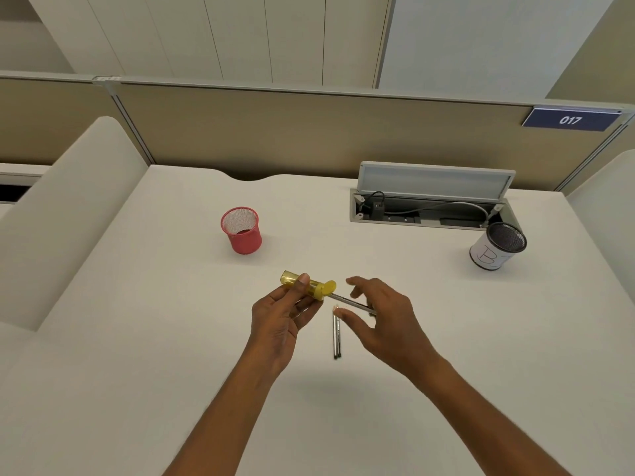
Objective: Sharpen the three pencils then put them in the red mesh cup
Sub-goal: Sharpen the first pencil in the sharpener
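Note:
My left hand (281,317) grips a yellow tube-shaped sharpener (305,285) with its lid flipped up, held above the white desk (171,338). A dark pencil (347,301) is stuck point-first in the sharpener's end. My right hand (381,321) holds that pencil's shaft between thumb and fingers, the other fingers spread. Two more dark pencils (337,334) lie side by side on the desk just below, tips pointing away from me. The red mesh cup (241,231) stands upright at the far left of the hands, with nothing seen inside.
A black mesh cup (496,246) wrapped in white paper marked "B" stands at the far right. Behind it is an open cable tray (429,207) with a raised lid and wires. A beige partition wall runs along the desk's back edge.

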A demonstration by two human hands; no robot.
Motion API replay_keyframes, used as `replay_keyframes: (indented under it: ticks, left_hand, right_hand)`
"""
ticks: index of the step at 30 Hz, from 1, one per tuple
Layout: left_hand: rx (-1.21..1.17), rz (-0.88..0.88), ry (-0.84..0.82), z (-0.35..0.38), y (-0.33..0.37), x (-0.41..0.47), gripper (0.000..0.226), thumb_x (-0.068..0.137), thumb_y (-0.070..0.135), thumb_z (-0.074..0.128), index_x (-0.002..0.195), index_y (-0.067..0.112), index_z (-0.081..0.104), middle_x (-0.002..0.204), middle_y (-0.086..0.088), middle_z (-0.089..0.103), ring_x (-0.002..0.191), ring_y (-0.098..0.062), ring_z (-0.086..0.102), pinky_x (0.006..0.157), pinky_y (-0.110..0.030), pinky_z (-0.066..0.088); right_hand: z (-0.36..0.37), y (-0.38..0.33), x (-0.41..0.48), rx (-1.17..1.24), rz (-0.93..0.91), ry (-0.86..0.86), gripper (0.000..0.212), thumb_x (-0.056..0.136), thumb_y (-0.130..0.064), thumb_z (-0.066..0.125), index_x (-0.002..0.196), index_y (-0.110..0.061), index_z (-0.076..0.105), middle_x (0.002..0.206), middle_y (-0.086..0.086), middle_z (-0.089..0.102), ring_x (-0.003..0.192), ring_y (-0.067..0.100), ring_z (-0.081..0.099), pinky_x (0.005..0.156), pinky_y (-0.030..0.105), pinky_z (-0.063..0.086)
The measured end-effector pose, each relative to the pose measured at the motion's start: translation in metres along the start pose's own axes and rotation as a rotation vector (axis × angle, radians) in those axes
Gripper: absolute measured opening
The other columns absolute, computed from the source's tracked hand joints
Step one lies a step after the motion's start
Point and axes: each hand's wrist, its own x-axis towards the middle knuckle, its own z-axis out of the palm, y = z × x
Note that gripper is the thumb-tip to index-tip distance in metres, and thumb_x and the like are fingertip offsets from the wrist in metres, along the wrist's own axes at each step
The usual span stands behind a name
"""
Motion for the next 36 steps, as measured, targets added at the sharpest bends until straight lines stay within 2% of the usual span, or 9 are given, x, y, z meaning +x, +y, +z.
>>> replay_keyframes:
  ticks: [3, 6, 14, 16, 20, 25, 28, 34, 36]
  left_hand:
    - [-0.033, -0.009, 0.003, 0.001, -0.001, -0.001, 0.034, 0.087, 0.013, 0.076, 0.112, -0.008, 0.072, 0.111, -0.026, 0.076, 0.106, -0.037, 0.075, 0.081, -0.037, 0.064]
    - [-0.027, -0.019, 0.007, 0.002, -0.004, -0.003, 0.033, 0.086, 0.013, 0.076, 0.111, -0.008, 0.072, 0.111, -0.025, 0.076, 0.103, -0.035, 0.077, 0.079, -0.035, 0.064]
    - [0.032, -0.004, 0.0, -0.006, -0.009, -0.006, 0.029, 0.083, 0.018, 0.079, 0.103, -0.003, 0.075, 0.11, -0.025, 0.077, 0.106, -0.035, 0.076, 0.079, -0.033, 0.063]
    - [0.022, 0.003, 0.013, -0.007, -0.009, -0.006, 0.032, 0.081, 0.018, 0.08, 0.104, -0.004, 0.075, 0.11, -0.025, 0.077, 0.104, -0.035, 0.076, 0.079, -0.033, 0.063]
    - [-0.015, 0.013, 0.028, -0.004, -0.002, -0.005, 0.038, 0.078, 0.018, 0.08, 0.108, -0.005, 0.074, 0.107, -0.023, 0.078, 0.098, -0.033, 0.077, 0.077, -0.034, 0.064]
    - [-0.018, 0.007, 0.012, 0.0, -0.002, -0.008, 0.039, 0.076, 0.018, 0.08, 0.106, -0.005, 0.074, 0.101, -0.021, 0.079, 0.092, -0.029, 0.078, 0.076, -0.034, 0.064]
    - [-0.014, 0.007, -0.001, -0.002, -0.005, -0.01, 0.035, 0.079, 0.018, 0.079, 0.105, -0.004, 0.075, 0.104, -0.021, 0.078, 0.094, -0.028, 0.078, 0.077, -0.033, 0.064]
    - [0.033, 0.008, -0.027, -0.006, -0.007, -0.011, 0.024, 0.086, 0.017, 0.076, 0.101, -0.002, 0.076, 0.11, -0.024, 0.077, 0.104, -0.033, 0.076, 0.08, -0.033, 0.063]
    - [0.038, 0.019, -0.011, -0.005, -0.006, -0.011, 0.027, 0.083, 0.018, 0.078, 0.101, -0.002, 0.076, 0.109, -0.025, 0.077, 0.102, -0.033, 0.077, 0.079, -0.033, 0.063]
  right_hand:
    - [0.004, 0.014, -0.006, -0.415, -0.349, 0.074, 0.022, 0.095, -0.017, 0.071, 0.116, -0.008, 0.07, 0.086, 0.003, 0.065, 0.07, 0.021, 0.057, 0.056, 0.035, 0.051]
    - [0.005, 0.013, -0.007, -0.457, -0.371, 0.092, 0.011, 0.094, -0.011, 0.069, 0.104, -0.01, 0.073, 0.071, 0.001, 0.056, 0.056, 0.022, 0.047, 0.044, 0.035, 0.041]
    - [-0.01, -0.011, 0.014, 0.649, 0.682, -0.289, 0.027, 0.097, -0.025, 0.067, 0.083, -0.005, 0.079, 0.05, -0.009, 0.044, 0.043, 0.009, 0.027, 0.046, 0.02, 0.024]
    - [-0.008, -0.01, 0.012, 0.505, 0.558, -0.277, 0.024, 0.098, -0.028, 0.066, 0.086, -0.011, 0.079, 0.057, -0.005, 0.054, 0.043, 0.007, 0.037, 0.048, 0.023, 0.031]
    - [0.008, -0.001, -0.004, -0.069, -0.074, 0.005, 0.027, 0.098, -0.033, 0.065, 0.118, -0.016, 0.069, 0.09, -0.006, 0.068, 0.079, 0.01, 0.063, 0.069, 0.024, 0.052]
    - [0.012, 0.008, -0.008, -0.377, -0.374, 0.111, 0.017, 0.098, -0.019, 0.064, 0.108, -0.006, 0.071, 0.082, 0.003, 0.065, 0.067, 0.023, 0.056, 0.05, 0.034, 0.049]
    - [0.012, -0.001, -0.007, -0.166, -0.214, 0.092, 0.011, 0.098, -0.018, 0.065, 0.096, -0.012, 0.073, 0.068, -0.003, 0.06, 0.059, 0.016, 0.05, 0.05, 0.031, 0.043]
    - [-0.009, -0.017, 0.015, 0.761, 0.797, -0.27, 0.023, 0.095, -0.023, 0.07, 0.085, -0.004, 0.08, 0.056, 0.0, 0.041, 0.049, 0.014, 0.024, 0.047, 0.026, 0.02]
    - [-0.01, -0.016, 0.016, 0.732, 0.757, -0.307, 0.024, 0.096, -0.027, 0.069, 0.086, -0.007, 0.08, 0.057, 0.0, 0.048, 0.047, 0.013, 0.029, 0.047, 0.025, 0.023]
